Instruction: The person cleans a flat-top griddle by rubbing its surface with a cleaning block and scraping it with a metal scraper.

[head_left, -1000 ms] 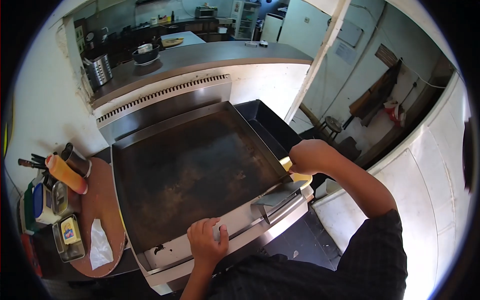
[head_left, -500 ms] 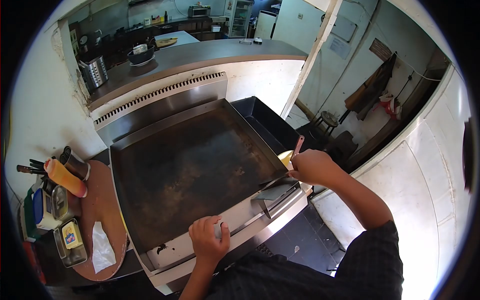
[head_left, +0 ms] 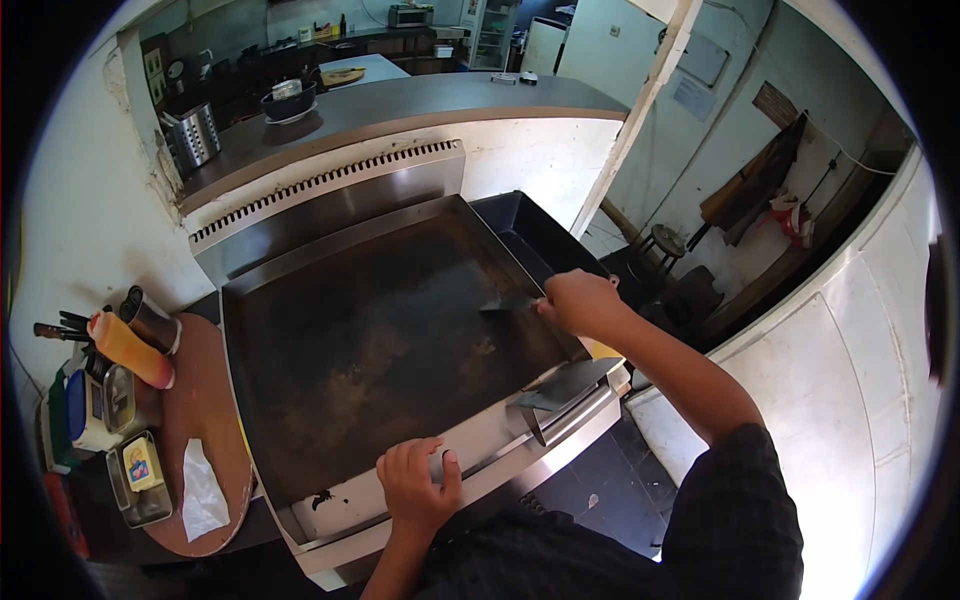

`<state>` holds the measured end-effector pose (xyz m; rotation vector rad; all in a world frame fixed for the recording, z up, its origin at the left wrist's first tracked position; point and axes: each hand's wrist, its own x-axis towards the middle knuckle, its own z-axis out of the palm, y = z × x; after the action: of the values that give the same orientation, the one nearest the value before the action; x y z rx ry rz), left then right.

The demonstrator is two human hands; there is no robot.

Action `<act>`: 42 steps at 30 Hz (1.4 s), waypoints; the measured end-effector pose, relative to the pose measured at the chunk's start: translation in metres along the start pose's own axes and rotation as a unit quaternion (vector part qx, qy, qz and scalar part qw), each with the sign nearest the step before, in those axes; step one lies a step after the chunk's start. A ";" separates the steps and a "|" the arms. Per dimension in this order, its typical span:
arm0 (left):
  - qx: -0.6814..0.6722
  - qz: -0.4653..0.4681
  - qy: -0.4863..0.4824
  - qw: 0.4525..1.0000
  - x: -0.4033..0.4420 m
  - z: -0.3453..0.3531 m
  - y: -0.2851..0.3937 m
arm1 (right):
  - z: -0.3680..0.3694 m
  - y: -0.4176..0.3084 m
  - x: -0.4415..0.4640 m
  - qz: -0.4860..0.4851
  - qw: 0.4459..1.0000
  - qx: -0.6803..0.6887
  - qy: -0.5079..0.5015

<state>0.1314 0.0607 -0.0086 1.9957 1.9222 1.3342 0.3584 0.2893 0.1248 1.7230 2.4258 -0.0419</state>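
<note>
My right hand point(head_left: 580, 303) is closed on the handle of a spatula point(head_left: 508, 302). Its dark metal blade is over the right part of the flat griddle point(head_left: 400, 320) and looks to be at its surface; most of the handle is hidden in my fist. At the griddle's front ledge, my left hand point(head_left: 415, 485) has its fingers curled, with a small rounded grey piece between thumb and fingers that I cannot identify. A bent metal plate point(head_left: 565, 385) sits at the front right corner of the ledge.
To the left, a round brown board point(head_left: 195, 390) bears a white paper point(head_left: 204, 495), a sauce bottle point(head_left: 130, 350) and metal containers. A black tray point(head_left: 530, 235) adjoins the griddle's right side. Behind runs a counter point(head_left: 430, 103) with a dark bowl point(head_left: 288, 100).
My right hand has moved away from the front right corner, up and left over the griddle, taking the spatula with it. My left hand stays in place.
</note>
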 end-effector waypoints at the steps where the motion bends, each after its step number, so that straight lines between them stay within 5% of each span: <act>1: 0.003 -0.003 0.002 1.000 0.000 0.000 0.000 | -0.006 -0.007 0.008 0.017 1.000 0.004 -0.007; 20: 0.061 -0.085 0.024 0.994 0.001 0.005 0.004 | 0.000 0.016 0.226 -0.106 0.992 0.011 0.073; 31: 0.084 -0.107 0.036 0.990 0.002 0.009 0.005 | -0.088 -0.036 0.313 -0.248 0.919 -0.303 -0.047; 35: 0.084 -0.109 0.046 0.989 0.003 0.009 0.007 | -0.076 -0.035 0.338 -0.167 0.981 0.096 0.009; 40: 0.030 -0.109 0.043 0.993 0.001 -0.001 0.006 | -0.015 -0.045 0.317 -0.053 0.949 0.236 0.201; 42: -0.014 -0.100 0.068 0.993 -0.008 -0.014 -0.004 | -0.005 -0.045 0.306 -0.075 0.947 0.234 0.208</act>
<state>0.1208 0.0476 -0.0063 1.6871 2.0840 1.4681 0.2173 0.5611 0.0802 1.8761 3.0534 -0.3300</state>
